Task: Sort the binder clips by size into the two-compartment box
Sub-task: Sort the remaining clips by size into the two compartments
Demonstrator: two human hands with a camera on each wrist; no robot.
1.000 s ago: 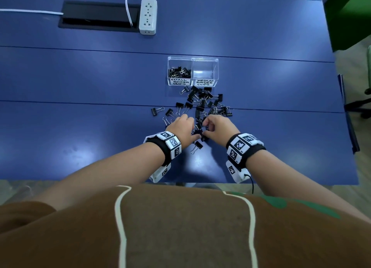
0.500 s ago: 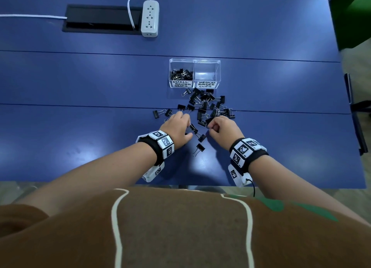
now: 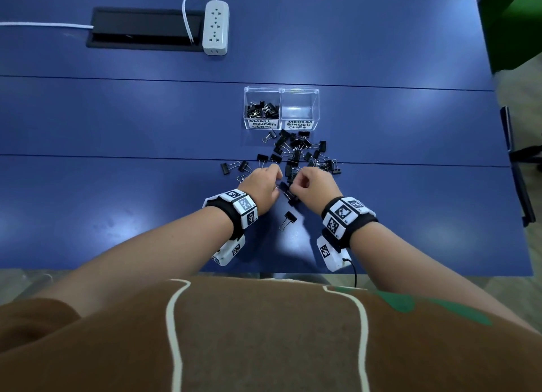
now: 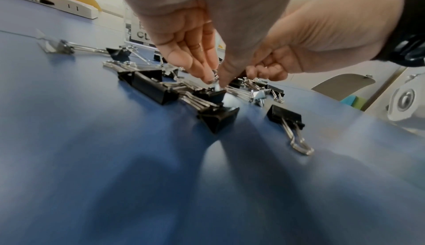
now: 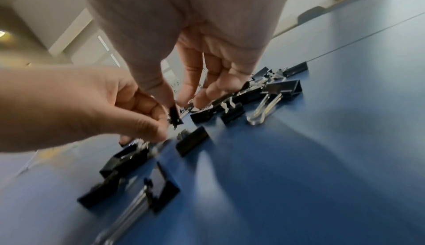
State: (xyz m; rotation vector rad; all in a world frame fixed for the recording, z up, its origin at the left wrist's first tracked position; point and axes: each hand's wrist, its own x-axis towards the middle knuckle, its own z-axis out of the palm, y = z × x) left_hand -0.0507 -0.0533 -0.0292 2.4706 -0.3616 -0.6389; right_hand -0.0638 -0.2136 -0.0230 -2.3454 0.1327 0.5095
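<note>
Black binder clips [image 3: 299, 154] lie scattered in front of the clear two-compartment box [image 3: 281, 91]. Its left compartment [image 3: 262, 111], labelled small, holds several clips; the right one [image 3: 299, 110], labelled medium, holds none. Both hands meet at the pile's near edge. My left hand [image 4: 215, 82] pinches the wire handle of a clip lying on the table. My right hand [image 5: 177, 99] pinches a small black clip [image 5: 176, 116] between thumb and forefinger, just above the table. One clip [image 3: 289, 218] lies alone between my wrists.
On the blue table [image 3: 117, 121], a white power strip [image 3: 216, 27] and a black cable recess [image 3: 140, 29] sit at the far left. The table's near edge [image 3: 264, 270] is just behind my wrists. A chair [image 3: 519, 168] stands past the right edge.
My hands drew slightly apart half a second ago and have come together again over the nearest clips. The box and the lone clip have not moved.
</note>
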